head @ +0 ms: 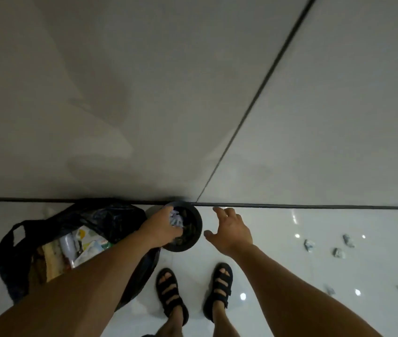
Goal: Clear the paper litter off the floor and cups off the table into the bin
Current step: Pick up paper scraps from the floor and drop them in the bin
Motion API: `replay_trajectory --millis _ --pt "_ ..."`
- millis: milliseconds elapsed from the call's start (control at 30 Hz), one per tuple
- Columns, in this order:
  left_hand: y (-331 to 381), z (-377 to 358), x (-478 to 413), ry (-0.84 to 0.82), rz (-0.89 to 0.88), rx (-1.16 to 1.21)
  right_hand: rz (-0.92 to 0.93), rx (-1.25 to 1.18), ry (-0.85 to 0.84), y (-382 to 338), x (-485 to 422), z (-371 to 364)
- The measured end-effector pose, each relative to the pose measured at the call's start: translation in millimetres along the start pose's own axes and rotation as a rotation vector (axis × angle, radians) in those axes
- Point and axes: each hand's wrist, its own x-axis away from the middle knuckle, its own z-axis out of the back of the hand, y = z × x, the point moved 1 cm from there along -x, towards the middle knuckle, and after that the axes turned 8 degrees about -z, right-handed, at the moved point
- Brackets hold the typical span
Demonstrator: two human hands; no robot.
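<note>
— Glossy floor [278, 239], grey wall [144, 93]: which step?
— Binning. My left fingers [166, 214] pinch paper scraps [176, 218] over the bin [181, 248] at twelve; right fingers [218, 211] spread, empty. Next, I reckon: loose litter [339, 252], three o'clock.

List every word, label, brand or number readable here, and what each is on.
No text is readable.
Packaging in the black bag: coloured print, too blurred to read.
Paper scraps in the left hand over the bin: no legible marks.
Floor litter: too small to tell.
</note>
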Motion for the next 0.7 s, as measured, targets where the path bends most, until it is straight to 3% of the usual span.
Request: replay_trajectory --millis 333,700 --pt "210 -85 46 -0.158 -0.29 -0.361 -0.304 -0.175 0.241 165 145 99" --pt "411 -346 156 -0.375 -0.598 -0.686 -0.66 -0.301 0.37 434 366 93"
